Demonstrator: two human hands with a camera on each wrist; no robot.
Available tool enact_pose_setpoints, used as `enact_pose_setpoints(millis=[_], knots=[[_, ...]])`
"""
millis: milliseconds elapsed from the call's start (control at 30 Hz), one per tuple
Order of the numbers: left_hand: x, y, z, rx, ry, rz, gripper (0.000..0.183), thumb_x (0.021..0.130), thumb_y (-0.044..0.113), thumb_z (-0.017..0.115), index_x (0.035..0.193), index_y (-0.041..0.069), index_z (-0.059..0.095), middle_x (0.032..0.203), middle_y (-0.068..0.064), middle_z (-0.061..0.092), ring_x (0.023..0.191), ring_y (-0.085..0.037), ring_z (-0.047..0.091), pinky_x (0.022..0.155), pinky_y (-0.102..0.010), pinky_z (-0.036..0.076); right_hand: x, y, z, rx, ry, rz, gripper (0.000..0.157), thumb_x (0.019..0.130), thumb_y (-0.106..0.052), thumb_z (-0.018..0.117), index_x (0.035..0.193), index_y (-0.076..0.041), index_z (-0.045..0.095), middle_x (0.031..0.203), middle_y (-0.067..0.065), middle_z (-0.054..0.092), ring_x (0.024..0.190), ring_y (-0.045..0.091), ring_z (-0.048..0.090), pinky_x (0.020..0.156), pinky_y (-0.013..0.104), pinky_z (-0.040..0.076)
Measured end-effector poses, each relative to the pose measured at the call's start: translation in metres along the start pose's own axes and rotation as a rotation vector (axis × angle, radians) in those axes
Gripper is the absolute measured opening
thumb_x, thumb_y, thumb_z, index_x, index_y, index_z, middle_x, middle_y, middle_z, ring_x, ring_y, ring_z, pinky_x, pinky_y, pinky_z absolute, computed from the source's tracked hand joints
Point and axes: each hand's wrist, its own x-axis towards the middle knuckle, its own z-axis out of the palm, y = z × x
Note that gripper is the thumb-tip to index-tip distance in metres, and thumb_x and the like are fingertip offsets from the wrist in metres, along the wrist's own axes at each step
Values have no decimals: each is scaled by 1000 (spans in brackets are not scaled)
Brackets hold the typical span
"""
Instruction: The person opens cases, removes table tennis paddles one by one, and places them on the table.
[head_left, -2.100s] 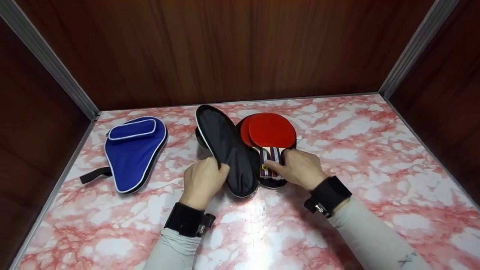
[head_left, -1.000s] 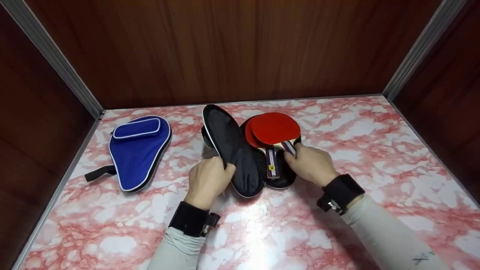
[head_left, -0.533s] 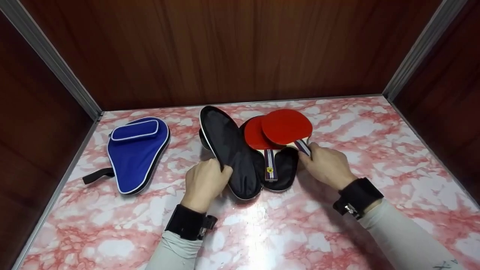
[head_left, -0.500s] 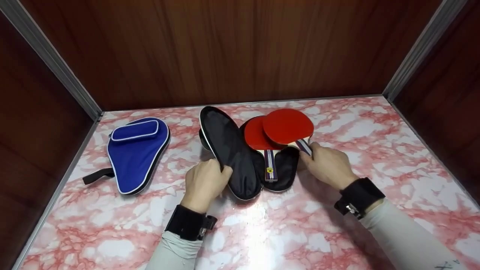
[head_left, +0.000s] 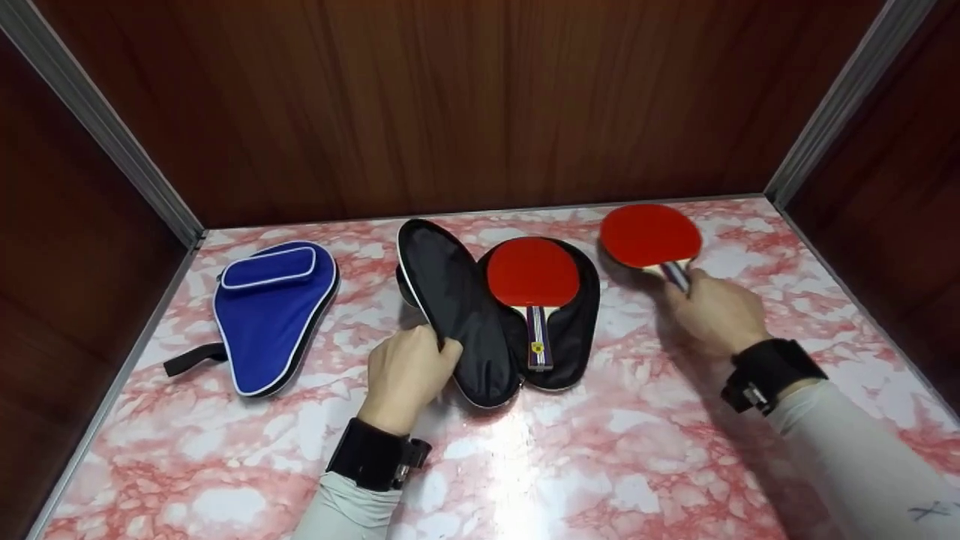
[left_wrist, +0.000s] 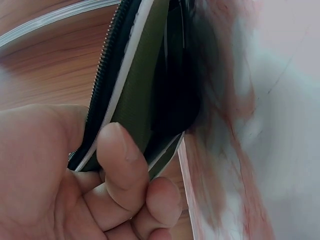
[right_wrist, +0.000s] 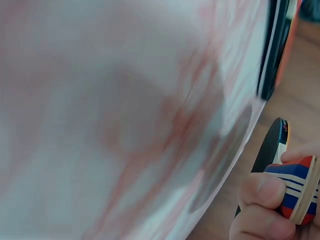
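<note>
My left hand (head_left: 409, 369) pinches the edge of the raised flap (head_left: 465, 322) of a black-lined paddle case; the left wrist view shows its zipper (left_wrist: 102, 65) and dark green outer side by the curled fingers. In the case's other half (head_left: 581, 322) lies a red table tennis paddle (head_left: 534, 274), handle toward me. At the right, my right hand (head_left: 720, 311) grips the striped handle (right_wrist: 295, 185) of a second red paddle (head_left: 649, 235). That paddle hangs above the table, apart from the case, with its shadow below.
A blue paddle case (head_left: 270, 322) with white piping and a black strap (head_left: 193, 360) lies at the left. The red-and-white marbled table (head_left: 600, 465) is bounded by dark wood panels (head_left: 480, 105) at the back and sides.
My right hand has drawn the upper paddle off the stack, to the right and away from the case. The other paddle stays in the case. My left hand keeps holding the flap.
</note>
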Motion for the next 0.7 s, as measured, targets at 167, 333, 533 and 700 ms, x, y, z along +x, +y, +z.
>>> enact_pose_setpoints(millis=[167,333,533,700], knots=[[0,-1,0,5,-6,-2,44,98,32,67,59,16,55,65,-9,63,65,-38,70,59,-54,52,6,24,-10,3,-19,75,70,110,-69,36,101,-3,58,83,18,61,75,41,62,69,57,47],[1,-2,0,7,2,2,44,97,32,67,58,16,55,62,-8,62,62,-36,68,56,-52,50,17,51,-19,-33,-59,80,59,114,-53,41,112,4,57,86,18,58,78,44,62,71,58,48],[0,-3,1,1,10,9,45,97,31,68,57,17,54,59,-6,58,59,-35,66,56,-52,50,26,75,-24,-35,-93,111,59,113,-50,40,118,6,56,89,20,59,82,46,61,70,57,47],[0,-2,1,12,15,3,43,96,31,67,59,16,54,64,-11,64,64,-39,69,58,-53,52,28,89,-27,-24,-136,134,55,113,-52,40,112,2,54,84,16,55,82,43,59,71,56,47]])
